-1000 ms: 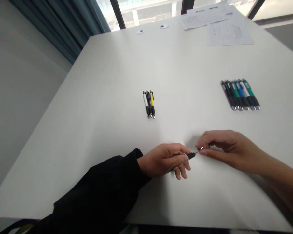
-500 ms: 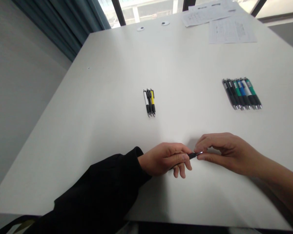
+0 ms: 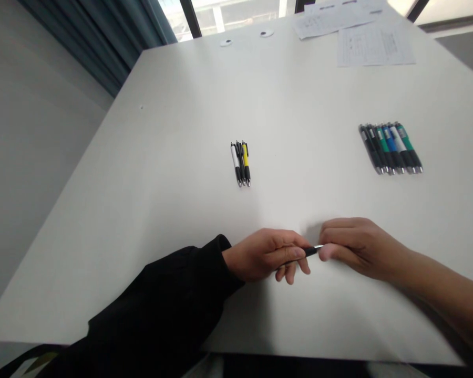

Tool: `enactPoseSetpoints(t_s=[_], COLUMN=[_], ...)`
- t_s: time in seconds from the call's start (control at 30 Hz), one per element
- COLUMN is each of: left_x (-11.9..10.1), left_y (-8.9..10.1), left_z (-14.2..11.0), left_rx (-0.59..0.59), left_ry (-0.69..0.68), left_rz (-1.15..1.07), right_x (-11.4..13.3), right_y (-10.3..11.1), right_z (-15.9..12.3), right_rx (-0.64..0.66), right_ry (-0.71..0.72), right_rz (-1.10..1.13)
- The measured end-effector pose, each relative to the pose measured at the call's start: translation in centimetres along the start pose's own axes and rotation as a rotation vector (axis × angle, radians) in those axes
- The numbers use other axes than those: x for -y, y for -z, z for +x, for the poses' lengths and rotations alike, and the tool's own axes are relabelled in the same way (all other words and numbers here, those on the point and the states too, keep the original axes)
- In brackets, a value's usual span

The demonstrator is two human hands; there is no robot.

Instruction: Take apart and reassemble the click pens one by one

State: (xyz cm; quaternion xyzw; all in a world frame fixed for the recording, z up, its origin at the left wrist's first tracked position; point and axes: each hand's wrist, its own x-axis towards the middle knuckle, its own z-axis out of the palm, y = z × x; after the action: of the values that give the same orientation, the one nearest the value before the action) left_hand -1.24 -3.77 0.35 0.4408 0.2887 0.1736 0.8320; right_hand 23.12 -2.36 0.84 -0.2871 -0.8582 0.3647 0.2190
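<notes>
My left hand is closed around a pen, whose black grip pokes out between thumb and forefinger. The rest of its barrel is hidden by the fingers. At the pen's silver tip, my right hand pinches with thumb and curled fingers. Both hands are low over the front part of the white table. Beyond the left hand lie three pens side by side: a white pen, a black pen and a yellow pen.
Farther right lies a row of several pens in black, green, blue and white. Papers are spread at the back right. Two small white oval pieces sit near the far edge. A blue curtain hangs behind the table's left side.
My right hand has rotated, and its fingers have curled more tightly over the pen's tip. The left hand keeps its hold on the pen. The view has tipped slightly.
</notes>
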Motion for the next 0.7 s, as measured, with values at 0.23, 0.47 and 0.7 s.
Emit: enactPoseSetpoints(t_s=[0.23,0.47,0.7], left_x=[-0.03,0.05,-0.14], left_y=[-0.04,-0.08,-0.08], left_z=[-0.01,0.0,0.01], left_rx=[-0.006,-0.021,-0.001], left_ry=[0.004,-0.007,-0.003], left_rz=[-0.024,-0.023,-0.023], right_x=[0.95,0.65,0.9], right_y=[0.96,0.78,0.82], right_z=[0.0,0.13,0.24], right_rx=[0.015,0.059,0.081], right_ry=[-0.147,-0.066,-0.064], right_rz=[0.195,0.014,0.03])
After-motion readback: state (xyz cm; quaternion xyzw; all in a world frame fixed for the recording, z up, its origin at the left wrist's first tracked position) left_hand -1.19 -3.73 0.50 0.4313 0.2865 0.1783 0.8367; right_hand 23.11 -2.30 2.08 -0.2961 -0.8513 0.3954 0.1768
